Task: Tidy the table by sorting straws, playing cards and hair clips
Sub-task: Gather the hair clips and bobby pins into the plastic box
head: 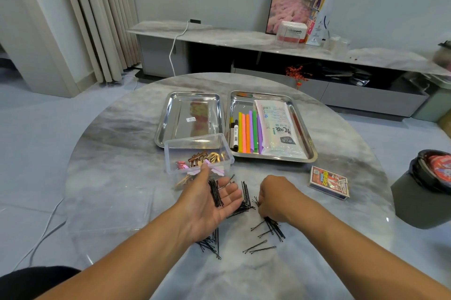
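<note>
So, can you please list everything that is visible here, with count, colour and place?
bobby pins: many, black, scattered on table near both hands
clear plastic box: one, holds gold and pink hair clips, front of left tray
left steel tray: one, silver, holds only a sticker
right steel tray: one, silver, beside it
straws: several, coloured, right tray
markers: two, dark, right tray
straw packet: one, white, right tray
playing card box: one, red, table right
bin: one, dark, floor right
left hand: open, palm up, carries pins
right hand: pinches pins
</note>
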`<action>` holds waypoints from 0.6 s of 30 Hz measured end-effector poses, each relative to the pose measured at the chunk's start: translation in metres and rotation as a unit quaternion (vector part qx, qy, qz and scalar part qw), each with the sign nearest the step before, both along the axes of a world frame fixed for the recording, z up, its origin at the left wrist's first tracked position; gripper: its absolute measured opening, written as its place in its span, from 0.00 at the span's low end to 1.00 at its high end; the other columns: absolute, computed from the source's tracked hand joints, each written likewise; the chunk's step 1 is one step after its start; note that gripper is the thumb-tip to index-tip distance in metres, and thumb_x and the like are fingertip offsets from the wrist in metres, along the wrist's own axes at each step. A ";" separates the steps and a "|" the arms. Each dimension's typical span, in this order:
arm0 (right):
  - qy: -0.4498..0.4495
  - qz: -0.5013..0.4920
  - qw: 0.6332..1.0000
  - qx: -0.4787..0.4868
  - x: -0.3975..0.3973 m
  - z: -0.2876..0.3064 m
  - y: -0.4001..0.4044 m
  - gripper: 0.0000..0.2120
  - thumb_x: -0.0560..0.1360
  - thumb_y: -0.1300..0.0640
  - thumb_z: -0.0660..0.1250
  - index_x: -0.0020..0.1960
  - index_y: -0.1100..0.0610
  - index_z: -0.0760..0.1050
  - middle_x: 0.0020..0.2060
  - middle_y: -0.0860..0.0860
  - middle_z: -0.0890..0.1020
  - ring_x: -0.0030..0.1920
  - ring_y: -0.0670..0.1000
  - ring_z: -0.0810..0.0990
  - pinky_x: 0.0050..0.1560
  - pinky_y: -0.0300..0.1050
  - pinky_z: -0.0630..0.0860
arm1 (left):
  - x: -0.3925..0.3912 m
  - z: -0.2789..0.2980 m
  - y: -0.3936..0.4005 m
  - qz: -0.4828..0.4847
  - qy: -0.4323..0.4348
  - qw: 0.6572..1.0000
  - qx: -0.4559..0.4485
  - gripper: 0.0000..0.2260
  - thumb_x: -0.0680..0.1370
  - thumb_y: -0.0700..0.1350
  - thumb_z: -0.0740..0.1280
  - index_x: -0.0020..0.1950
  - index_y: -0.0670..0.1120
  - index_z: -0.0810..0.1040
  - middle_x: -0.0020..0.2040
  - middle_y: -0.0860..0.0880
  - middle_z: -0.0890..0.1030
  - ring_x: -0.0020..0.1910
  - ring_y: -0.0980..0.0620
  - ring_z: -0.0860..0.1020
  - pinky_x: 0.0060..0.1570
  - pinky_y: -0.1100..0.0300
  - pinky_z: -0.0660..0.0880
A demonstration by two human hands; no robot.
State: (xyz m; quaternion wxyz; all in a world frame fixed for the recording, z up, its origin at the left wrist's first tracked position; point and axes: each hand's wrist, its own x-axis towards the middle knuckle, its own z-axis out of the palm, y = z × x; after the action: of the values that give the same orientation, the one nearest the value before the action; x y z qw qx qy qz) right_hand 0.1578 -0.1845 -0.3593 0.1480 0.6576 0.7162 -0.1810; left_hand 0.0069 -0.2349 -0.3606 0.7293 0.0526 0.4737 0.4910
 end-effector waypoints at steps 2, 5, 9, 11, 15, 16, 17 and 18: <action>0.005 0.001 1.000 0.009 0.000 0.001 -0.002 0.12 0.72 0.60 0.68 0.34 0.55 0.67 0.33 0.51 0.70 0.33 0.51 0.69 0.27 0.39 0.64 | 0.000 -0.002 0.000 -0.002 0.008 1.000 0.000 0.26 0.79 0.64 0.56 0.53 0.40 0.76 0.43 0.40 0.81 0.45 0.43 0.82 0.49 0.48 0.80; 0.029 -0.016 0.999 0.008 0.001 0.005 -0.002 0.13 0.71 0.60 0.68 0.33 0.56 0.65 0.31 0.51 0.69 0.31 0.50 0.67 0.27 0.39 0.64 | 0.002 -0.004 0.000 -0.010 0.023 1.000 -0.003 0.27 0.80 0.64 0.55 0.55 0.40 0.77 0.43 0.40 0.82 0.47 0.43 0.82 0.50 0.49 0.80; 0.160 -0.068 0.985 0.000 0.007 0.027 0.002 0.08 0.70 0.63 0.69 0.33 0.60 0.72 0.32 0.53 0.76 0.32 0.51 0.73 0.38 0.48 0.80 | 0.005 -0.007 0.000 -0.023 0.044 0.999 -0.010 0.29 0.80 0.64 0.54 0.59 0.38 0.76 0.48 0.39 0.82 0.51 0.43 0.82 0.54 0.49 0.79; 0.296 -0.131 0.946 -0.019 0.006 0.042 -0.002 0.01 0.70 0.66 0.71 0.40 0.64 0.80 0.34 0.55 0.82 0.32 0.51 0.81 0.42 0.48 0.84 | 0.007 -0.007 0.000 -0.036 0.037 0.999 -0.014 0.30 0.80 0.64 0.53 0.61 0.38 0.75 0.52 0.38 0.82 0.52 0.42 0.82 0.54 0.49 0.78; 0.382 -0.140 0.912 -0.047 -0.010 0.048 -0.016 0.04 0.69 0.66 0.74 0.44 0.62 0.81 0.36 0.56 0.85 0.35 0.53 0.85 0.41 0.48 0.84 | 0.015 -0.005 -0.001 -0.089 -0.043 0.995 0.009 0.35 0.80 0.66 0.49 0.64 0.37 0.76 0.54 0.36 0.81 0.51 0.44 0.80 0.57 0.52 0.75; 0.377 -0.134 0.915 -0.041 -0.015 0.045 -0.019 0.04 0.69 0.65 0.74 0.44 0.61 0.82 0.37 0.57 0.85 0.37 0.54 0.86 0.43 0.50 0.84 | 0.017 -0.004 -0.001 -0.092 -0.064 0.994 0.012 0.35 0.80 0.66 0.48 0.64 0.37 0.76 0.55 0.36 0.79 0.51 0.44 0.76 0.58 0.52 0.74; 0.375 -0.128 0.918 -0.034 -0.018 0.041 -0.021 0.04 0.69 0.64 0.74 0.44 0.59 0.82 0.37 0.57 0.85 0.37 0.54 0.86 0.43 0.51 0.84 | 0.017 -0.004 -0.001 -0.090 -0.079 0.993 0.012 0.34 0.81 0.65 0.49 0.64 0.38 0.76 0.57 0.35 0.77 0.53 0.43 0.73 0.60 0.52 0.72; 0.375 -0.123 0.918 -0.026 -0.021 0.037 -0.022 0.06 0.69 0.63 0.75 0.44 0.57 0.82 0.38 0.56 0.85 0.37 0.53 0.86 0.42 0.50 0.84 | 0.018 -0.003 -0.001 -0.086 -0.086 0.992 0.013 0.33 0.81 0.64 0.49 0.64 0.37 0.76 0.60 0.34 0.77 0.55 0.42 0.71 0.64 0.51 0.70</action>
State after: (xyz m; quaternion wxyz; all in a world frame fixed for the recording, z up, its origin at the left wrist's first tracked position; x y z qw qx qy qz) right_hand 0.1371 -0.2066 -0.3221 -0.1379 0.6201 0.6277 -0.4498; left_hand 0.0245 -0.2361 -0.3635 0.8061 0.0602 0.3964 0.4352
